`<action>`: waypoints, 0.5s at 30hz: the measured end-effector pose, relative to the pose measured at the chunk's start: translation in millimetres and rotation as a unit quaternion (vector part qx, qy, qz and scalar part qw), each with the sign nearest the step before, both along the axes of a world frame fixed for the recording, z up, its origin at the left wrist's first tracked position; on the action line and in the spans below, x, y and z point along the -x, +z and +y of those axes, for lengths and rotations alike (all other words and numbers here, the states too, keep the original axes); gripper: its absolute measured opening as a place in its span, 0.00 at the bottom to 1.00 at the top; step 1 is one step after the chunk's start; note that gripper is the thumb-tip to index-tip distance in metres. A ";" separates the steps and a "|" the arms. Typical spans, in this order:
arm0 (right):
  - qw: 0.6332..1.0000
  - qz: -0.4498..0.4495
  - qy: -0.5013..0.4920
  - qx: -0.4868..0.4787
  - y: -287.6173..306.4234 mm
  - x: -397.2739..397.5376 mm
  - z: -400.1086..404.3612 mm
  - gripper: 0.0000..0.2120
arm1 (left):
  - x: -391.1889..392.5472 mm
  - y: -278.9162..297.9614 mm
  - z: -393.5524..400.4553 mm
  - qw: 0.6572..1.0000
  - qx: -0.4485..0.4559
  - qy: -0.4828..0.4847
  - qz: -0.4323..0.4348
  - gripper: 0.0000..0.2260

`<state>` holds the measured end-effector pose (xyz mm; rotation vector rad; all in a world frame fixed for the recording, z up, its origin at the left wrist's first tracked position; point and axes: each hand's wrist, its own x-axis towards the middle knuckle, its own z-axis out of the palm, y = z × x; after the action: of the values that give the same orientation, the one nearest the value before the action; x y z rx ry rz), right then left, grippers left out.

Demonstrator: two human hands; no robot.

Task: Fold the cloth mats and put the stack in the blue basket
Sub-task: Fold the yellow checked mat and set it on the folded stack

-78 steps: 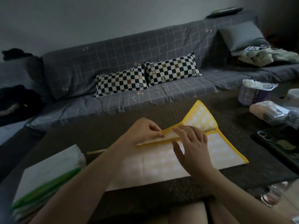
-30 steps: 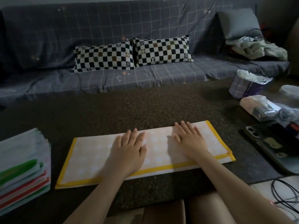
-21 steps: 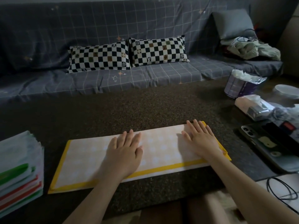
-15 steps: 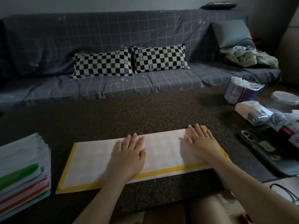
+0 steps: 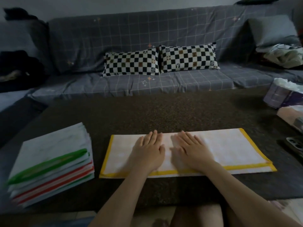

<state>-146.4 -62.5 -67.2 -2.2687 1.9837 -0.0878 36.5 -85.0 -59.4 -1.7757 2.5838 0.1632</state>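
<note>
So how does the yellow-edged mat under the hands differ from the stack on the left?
The yellow-edged mat is one long folded piece; the stack is many smaller folded mats piled up. The mat's trim is yellow; the stack's edges show green and red. Both hands press the mat; nothing touches the stack. Both rest on the dark table.

Yellow-edged mat (image 5: 229, 149) folded into a long strip, flat on dark speckled table (image 5: 164, 112). Left hand (image 5: 148, 152) & right hand (image 5: 192, 150) palm-down on mat centre, fingers spread, side by side, nearly touching. Stack of folded mats (image 5: 50, 163) w/ green & red edges just left of strip. Phone (image 5: 295, 145) at right table edge, tissue pack (image 5: 283, 94) beyond it. Grey grid sofa (image 5: 147, 35) behind, 2 checkered pillows (image 5: 160, 58).
</note>
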 end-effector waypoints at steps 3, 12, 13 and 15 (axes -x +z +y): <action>1.000 0.026 0.004 -0.016 1.2 -0.2 -1.1 0.26 | -41.3 0.6 -3.8 0.998 -0.015 0.059 0.002 0.24; 0.999 0.029 -0.009 -0.012 5.0 -3.2 2.3 0.26 | -88.9 6.5 -9.0 0.990 -0.070 0.121 0.018 0.25; 0.999 0.027 -0.011 -0.015 5.2 -3.6 2.2 0.26 | -88.3 8.9 -10.0 0.989 -0.081 0.123 0.021 0.25; 0.999 0.020 -0.014 -0.021 6.5 -4.8 2.2 0.26 | -88.2 18.5 -13.1 0.986 -0.108 0.125 0.031 0.26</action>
<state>-141.6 -60.3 -60.7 -2.2343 2.0191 -0.0032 124.6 -98.1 -40.8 -2.0309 2.2653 0.4849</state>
